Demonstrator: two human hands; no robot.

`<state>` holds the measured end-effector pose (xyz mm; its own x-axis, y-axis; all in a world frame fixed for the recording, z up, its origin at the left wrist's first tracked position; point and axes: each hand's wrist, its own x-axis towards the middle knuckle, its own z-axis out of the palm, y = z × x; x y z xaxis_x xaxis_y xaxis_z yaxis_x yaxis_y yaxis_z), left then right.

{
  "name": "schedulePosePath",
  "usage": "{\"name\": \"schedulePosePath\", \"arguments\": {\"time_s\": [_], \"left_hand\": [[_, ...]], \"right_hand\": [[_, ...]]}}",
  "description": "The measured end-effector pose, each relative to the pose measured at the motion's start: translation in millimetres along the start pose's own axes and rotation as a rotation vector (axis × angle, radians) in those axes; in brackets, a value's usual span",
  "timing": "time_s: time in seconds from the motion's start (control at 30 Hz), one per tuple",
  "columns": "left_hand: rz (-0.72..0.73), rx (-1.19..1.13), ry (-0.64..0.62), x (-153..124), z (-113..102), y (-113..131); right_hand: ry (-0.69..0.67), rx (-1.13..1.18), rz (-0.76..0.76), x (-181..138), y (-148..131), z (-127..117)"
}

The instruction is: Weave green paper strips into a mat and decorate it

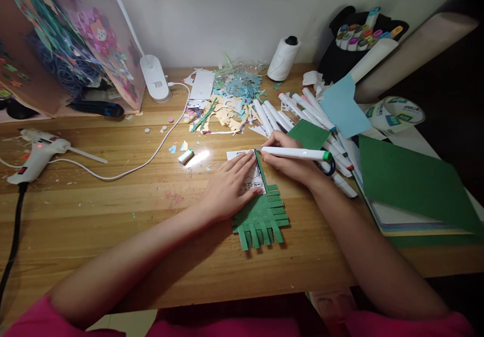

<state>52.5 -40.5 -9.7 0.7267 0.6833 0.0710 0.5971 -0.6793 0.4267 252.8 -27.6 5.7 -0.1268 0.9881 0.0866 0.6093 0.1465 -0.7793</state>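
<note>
My left hand lies flat, fingers stretched out, pressing down a small white printed paper and the woven green paper strips beneath it on the wooden desk. My right hand is closed around a white marker with a green end, held nearly level, its tip at the paper's top edge. A pair of scissors' dark handle shows just behind that hand.
Several white markers and paper scraps lie behind the hands. Green and blue paper sheets are stacked at the right. A glue gun with its cord lies at the left, a desk lamp base and thread spool near the wall.
</note>
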Motion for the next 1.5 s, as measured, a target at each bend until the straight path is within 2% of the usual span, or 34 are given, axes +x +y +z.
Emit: {"name": "schedulePosePath", "arguments": {"time_s": [0.23,0.57,0.93,1.3,1.5], "left_hand": [[-0.005,-0.001,-0.004,0,-1,1],[-0.017,0.004,-0.008,-1,-2,3],[-0.018,0.002,-0.003,0,-1,2],[-0.019,0.014,-0.015,0,-1,3],[-0.011,0.008,-0.002,0,-1,2]], "right_hand": [[-0.081,-0.024,0.03,0,-3,-5],[-0.399,0.117,0.001,-2,-5,-22],[-0.638,0.169,0.023,-5,-10,-29],[-0.81,0.23,0.07,-10,-6,-27],[-0.824,0.193,0.056,-10,-7,-25]]}}
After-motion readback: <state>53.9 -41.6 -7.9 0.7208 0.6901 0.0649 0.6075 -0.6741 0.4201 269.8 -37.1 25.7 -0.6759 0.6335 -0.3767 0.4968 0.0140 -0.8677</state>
